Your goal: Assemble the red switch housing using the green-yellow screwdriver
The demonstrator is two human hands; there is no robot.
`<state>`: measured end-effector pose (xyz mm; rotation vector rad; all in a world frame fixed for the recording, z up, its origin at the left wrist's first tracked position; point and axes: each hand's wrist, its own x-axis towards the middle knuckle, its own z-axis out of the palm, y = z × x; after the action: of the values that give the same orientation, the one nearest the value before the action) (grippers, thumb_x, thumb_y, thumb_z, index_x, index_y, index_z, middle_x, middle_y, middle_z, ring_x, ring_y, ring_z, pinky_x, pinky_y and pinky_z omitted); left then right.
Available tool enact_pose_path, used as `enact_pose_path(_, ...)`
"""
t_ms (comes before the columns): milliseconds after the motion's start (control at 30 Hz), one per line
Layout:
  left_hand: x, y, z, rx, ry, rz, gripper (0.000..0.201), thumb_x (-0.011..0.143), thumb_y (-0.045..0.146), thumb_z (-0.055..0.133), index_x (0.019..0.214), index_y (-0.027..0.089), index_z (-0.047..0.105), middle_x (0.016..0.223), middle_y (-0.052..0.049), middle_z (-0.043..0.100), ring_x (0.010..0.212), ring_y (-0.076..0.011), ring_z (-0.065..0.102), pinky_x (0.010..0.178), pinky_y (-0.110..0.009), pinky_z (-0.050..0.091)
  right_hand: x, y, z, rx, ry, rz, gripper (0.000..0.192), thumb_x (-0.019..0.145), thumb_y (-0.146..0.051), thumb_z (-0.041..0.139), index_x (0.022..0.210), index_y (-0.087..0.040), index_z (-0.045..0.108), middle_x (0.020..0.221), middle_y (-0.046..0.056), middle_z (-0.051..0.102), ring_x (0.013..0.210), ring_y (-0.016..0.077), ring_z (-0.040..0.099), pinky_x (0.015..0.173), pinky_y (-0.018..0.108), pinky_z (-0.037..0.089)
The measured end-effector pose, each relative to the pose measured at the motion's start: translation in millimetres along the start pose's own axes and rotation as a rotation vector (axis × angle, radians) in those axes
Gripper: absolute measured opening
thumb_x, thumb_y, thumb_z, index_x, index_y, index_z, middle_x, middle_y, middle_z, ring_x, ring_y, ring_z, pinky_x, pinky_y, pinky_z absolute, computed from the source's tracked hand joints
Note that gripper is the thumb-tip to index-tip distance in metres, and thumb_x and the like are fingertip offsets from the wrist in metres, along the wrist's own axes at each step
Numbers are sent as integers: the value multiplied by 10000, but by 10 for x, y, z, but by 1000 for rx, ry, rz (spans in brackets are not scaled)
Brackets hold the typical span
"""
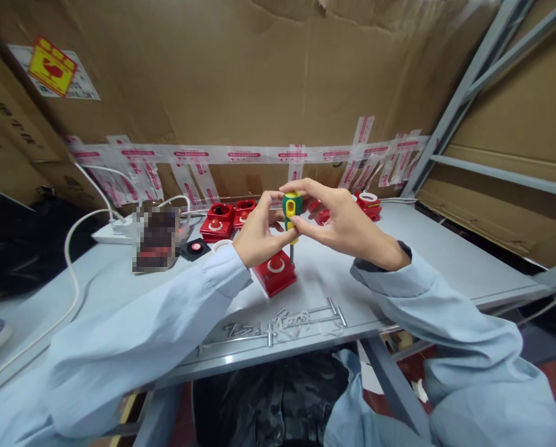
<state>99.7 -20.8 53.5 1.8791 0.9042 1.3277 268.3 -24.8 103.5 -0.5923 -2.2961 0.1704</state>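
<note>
A screwdriver (pixel 291 208) with a green and yellow handle stands upright, its shaft pointing down at the right corner of a red square box (pixel 274 280). The box has a round knob with a white ring on its top face. My left hand (pixel 260 233) is closed round the lower part of the handle. Fingers of my right hand (pixel 336 214) grip the handle higher up, near its end. The very tip of the shaft meets the box's corner; whether it sits in a screw is too small to tell.
Along the front edge lie loose screws (pixel 243 329) and metal T-shaped rods (pixel 306 316). More red boxes (pixel 217 223) stand behind, with further red parts (pixel 370 206) at the back right. A phone (pixel 156 239), a power strip (pixel 115 231) and white cables are at left.
</note>
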Motion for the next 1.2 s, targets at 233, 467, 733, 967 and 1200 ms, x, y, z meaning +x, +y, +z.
enact_pose_path(233, 6, 41, 37, 110, 111, 6, 564, 570, 316, 808, 938, 212, 393, 825, -8, 620, 751, -176, 608, 658, -309, 500, 28, 27, 69, -148, 123, 86, 312, 761, -344, 664, 993, -178, 539, 820, 13, 622, 660, 142, 538, 613, 268, 412)
enact_pose_path(467, -5, 49, 37, 84, 70, 47, 461, 658, 291, 754, 900, 221, 368, 804, 14, 603, 708, -150, 623, 622, -283, 469, 28, 30, -69, 69, -35, -40, 302, 843, -203, 550, 1143, -173, 572, 1058, 49, 661, 910, 154, 608, 796, 281, 443)
enact_pose_path(733, -7, 39, 76, 214, 126, 39, 485, 590, 294, 784, 874, 205, 400, 844, 22, 550, 686, -121, 548, 556, -243, 422, 99, 64, 83, -217, 119, 170, 236, 768, -391, 655, 817, -165, 610, 668, -9, 584, 588, 108, 465, 570, 241, 303)
enact_pose_path(967, 5, 34, -7, 144, 76, 54, 488, 644, 303, 757, 905, 212, 355, 752, 21, 603, 676, -155, 611, 631, -303, 499, 58, 52, -39, 27, -91, -28, 330, 833, -215, 550, 1160, -172, 545, 1049, 46, 642, 873, 147, 581, 761, 263, 413)
enact_pose_path(1200, -11, 40, 24, 190, 30, 36, 474, 709, 277, 704, 1039, 212, 370, 881, -31, 669, 809, -188, 648, 665, -307, 481, 85, 127, -78, -92, -25, 81, 264, 776, -307, 664, 979, -149, 607, 800, 15, 647, 667, 124, 540, 637, 250, 376)
